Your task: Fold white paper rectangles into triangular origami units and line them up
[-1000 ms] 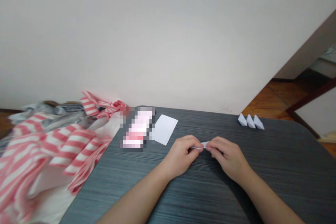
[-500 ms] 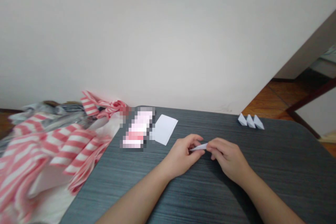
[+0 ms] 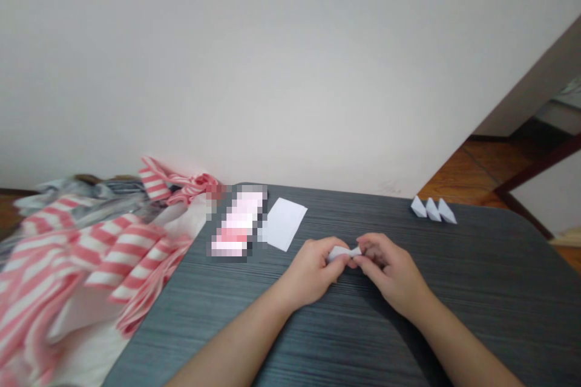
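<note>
Between my two hands is a small folded white paper (image 3: 341, 251), held just over the dark table. My left hand (image 3: 313, 269) pinches its left part between thumb and fingers. At the other end, my right hand (image 3: 393, 269) grips the paper with thumb and curled fingers. Parts of the paper are hidden by the fingers. A flat stack of white paper (image 3: 285, 224) lies beyond my left hand. Three folded white paper pieces (image 3: 433, 210) with pointed tips stand in a row near the table's far right edge.
The dark wood-grain table (image 3: 227, 326) meets a pale wall (image 3: 290, 72) at the back. A pixelated pink and white rectangular thing (image 3: 238, 221) lies left of the paper stack. Red-and-white striped cloth (image 3: 122, 254) is heaped left of the table. A tiled floor (image 3: 463, 169) shows at right.
The folded paper has turned and now shows a wider, bow-like shape instead of a thin point. My right hand's fingers have shifted and its thumb has moved closer to the left thumb.
</note>
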A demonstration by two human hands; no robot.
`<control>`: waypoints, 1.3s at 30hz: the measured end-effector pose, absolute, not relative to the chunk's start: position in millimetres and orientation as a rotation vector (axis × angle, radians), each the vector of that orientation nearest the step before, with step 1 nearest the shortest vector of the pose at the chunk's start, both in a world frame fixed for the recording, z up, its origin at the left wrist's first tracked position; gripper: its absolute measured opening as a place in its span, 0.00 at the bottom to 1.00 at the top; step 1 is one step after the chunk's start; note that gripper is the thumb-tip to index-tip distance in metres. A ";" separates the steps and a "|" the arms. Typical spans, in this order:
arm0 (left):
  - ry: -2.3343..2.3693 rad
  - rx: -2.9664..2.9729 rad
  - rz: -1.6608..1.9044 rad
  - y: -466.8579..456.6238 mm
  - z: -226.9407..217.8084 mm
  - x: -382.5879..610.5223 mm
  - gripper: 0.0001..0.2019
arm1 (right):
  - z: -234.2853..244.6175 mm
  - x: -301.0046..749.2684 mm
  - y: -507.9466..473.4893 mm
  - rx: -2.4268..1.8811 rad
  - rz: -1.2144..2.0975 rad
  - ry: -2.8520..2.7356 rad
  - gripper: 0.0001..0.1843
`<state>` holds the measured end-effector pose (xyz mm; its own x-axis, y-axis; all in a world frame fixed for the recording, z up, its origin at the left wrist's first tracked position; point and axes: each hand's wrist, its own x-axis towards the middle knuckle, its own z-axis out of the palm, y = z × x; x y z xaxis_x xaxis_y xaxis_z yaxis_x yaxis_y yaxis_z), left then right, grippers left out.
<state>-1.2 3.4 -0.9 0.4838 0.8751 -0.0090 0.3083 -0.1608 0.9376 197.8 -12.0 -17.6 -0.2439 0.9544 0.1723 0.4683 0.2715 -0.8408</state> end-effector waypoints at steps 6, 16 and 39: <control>1.005 1.644 0.684 2.5 -4.5 -1.2 0.10 | -12.0 198.3 -11.7 -1.361 0.833 -1.893 0.07; 1.002 1.618 0.668 2.6 -1.8 -0.6 0.10 | 0.1 197.8 -11.7 -1.395 0.987 -1.853 0.11; 0.958 1.495 0.681 3.1 -5.5 0.7 0.10 | -2.3 197.8 -12.6 -1.327 1.101 -1.829 0.12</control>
